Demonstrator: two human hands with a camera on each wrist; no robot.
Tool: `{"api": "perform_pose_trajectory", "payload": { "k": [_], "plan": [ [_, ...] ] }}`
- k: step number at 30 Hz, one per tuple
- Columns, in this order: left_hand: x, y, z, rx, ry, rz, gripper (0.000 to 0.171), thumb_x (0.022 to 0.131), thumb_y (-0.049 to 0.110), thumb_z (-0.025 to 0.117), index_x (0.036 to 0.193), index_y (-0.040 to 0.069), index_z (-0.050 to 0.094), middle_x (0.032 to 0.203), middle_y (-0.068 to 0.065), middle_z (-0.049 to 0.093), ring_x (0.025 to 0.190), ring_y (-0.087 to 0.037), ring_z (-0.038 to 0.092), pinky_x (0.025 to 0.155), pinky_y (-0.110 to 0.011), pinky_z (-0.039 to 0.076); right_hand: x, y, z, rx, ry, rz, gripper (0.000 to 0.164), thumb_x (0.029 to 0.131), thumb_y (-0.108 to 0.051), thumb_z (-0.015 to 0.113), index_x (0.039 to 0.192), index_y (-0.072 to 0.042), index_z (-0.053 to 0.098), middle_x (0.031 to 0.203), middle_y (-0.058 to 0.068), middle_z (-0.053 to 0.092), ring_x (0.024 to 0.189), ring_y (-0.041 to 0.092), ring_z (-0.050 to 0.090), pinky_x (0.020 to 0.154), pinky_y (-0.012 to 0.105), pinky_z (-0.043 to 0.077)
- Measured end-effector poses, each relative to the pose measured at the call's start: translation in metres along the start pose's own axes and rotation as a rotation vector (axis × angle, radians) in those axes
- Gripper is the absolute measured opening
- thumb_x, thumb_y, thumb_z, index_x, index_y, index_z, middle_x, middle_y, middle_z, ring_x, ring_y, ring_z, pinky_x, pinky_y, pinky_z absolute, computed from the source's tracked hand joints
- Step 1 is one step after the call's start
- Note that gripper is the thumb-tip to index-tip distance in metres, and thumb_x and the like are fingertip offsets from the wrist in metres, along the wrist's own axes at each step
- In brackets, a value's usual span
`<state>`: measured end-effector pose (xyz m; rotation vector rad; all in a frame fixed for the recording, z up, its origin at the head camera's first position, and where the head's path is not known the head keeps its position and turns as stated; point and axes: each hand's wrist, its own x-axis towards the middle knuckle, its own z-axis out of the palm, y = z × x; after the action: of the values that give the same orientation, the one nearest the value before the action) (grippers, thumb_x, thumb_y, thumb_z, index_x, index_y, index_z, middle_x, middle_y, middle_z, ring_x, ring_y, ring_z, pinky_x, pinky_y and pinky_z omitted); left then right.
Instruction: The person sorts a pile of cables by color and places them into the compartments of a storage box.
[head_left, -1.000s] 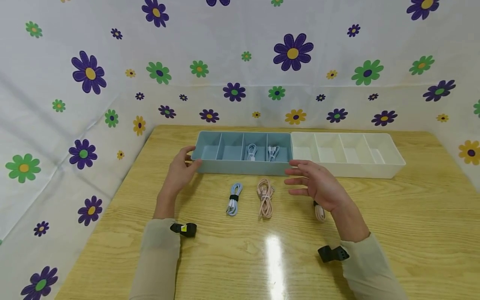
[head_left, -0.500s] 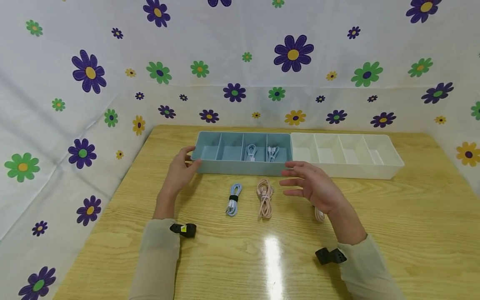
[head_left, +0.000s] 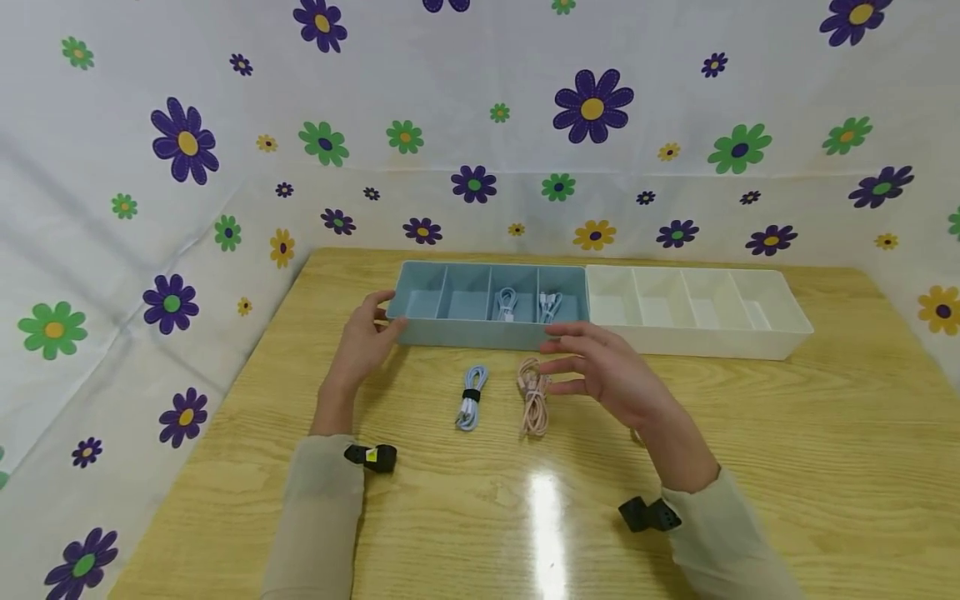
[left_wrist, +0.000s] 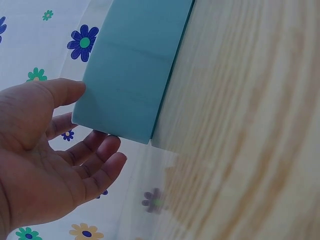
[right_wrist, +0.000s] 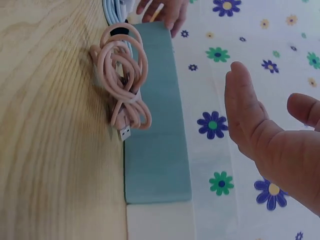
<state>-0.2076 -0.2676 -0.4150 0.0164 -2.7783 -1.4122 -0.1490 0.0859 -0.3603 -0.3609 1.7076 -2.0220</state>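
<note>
In the head view my left hand (head_left: 362, 340) touches the left end of a blue divided box (head_left: 472, 335). Its thumb (left_wrist: 69, 92) lies against the box corner and the loosely bent fingers are at the end wall. My right hand (head_left: 611, 375) hangs open and holds nothing, in front of the box's right end. Close to its fingertips, a pink charging cable (head_left: 535, 408) lies coiled on the table. A light-blue charging cable (head_left: 471, 398) with a black strap lies left of it. Two pale cables, one coil (head_left: 507, 305) and one bundle (head_left: 550, 307), sit in the two right compartments.
A white divided box (head_left: 705, 342) adjoins the blue box on the right. Behind both hangs a flower-print cloth (head_left: 517, 150), which also covers the sides. Another cable (head_left: 637, 437) is mostly hidden under my right hand, on the wooden table (head_left: 435, 517).
My right hand has moved left, from near the boxes' join toward the pink cable, and now covers most of the cable beneath it. My left hand stays at the box end.
</note>
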Motion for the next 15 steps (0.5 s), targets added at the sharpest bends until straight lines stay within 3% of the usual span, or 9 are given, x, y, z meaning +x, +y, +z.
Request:
{"api": "perform_pose_trajectory", "payload": {
  "k": [5,8,15],
  "plan": [
    [0.000,0.001,0.000,-0.006,-0.004,-0.002,0.055,0.103,0.023,0.054,0.153,0.009,0.035,0.127,-0.023,0.050,0.104,-0.035,0.054,0.084,-0.042,0.048,0.011,-0.006,0.014,-0.088,-0.021,0.044,0.048,0.107,-0.019,0.042,0.146,0.007,0.034,0.143,0.029,0.041,0.115,0.033,0.060,0.095,0.045,0.052],
    [0.000,0.001,0.000,-0.011,-0.005,0.004,0.054,0.103,0.023,0.054,0.152,0.008,0.035,0.126,-0.023,0.050,0.103,-0.035,0.054,0.083,-0.042,0.049,0.015,-0.009,0.019,-0.102,-0.023,0.058,0.046,0.107,-0.018,0.041,0.147,0.005,0.034,0.144,0.029,0.040,0.114,0.033,0.060,0.096,0.048,0.051],
    [-0.001,0.002,0.000,-0.024,-0.007,0.011,0.055,0.103,0.022,0.054,0.152,0.008,0.035,0.126,-0.023,0.050,0.101,-0.034,0.054,0.081,-0.041,0.048,0.021,-0.014,0.026,-0.108,-0.006,0.097,0.047,0.107,-0.017,0.043,0.148,0.004,0.034,0.146,0.028,0.041,0.115,0.033,0.060,0.091,0.042,0.054]
  ]
}}
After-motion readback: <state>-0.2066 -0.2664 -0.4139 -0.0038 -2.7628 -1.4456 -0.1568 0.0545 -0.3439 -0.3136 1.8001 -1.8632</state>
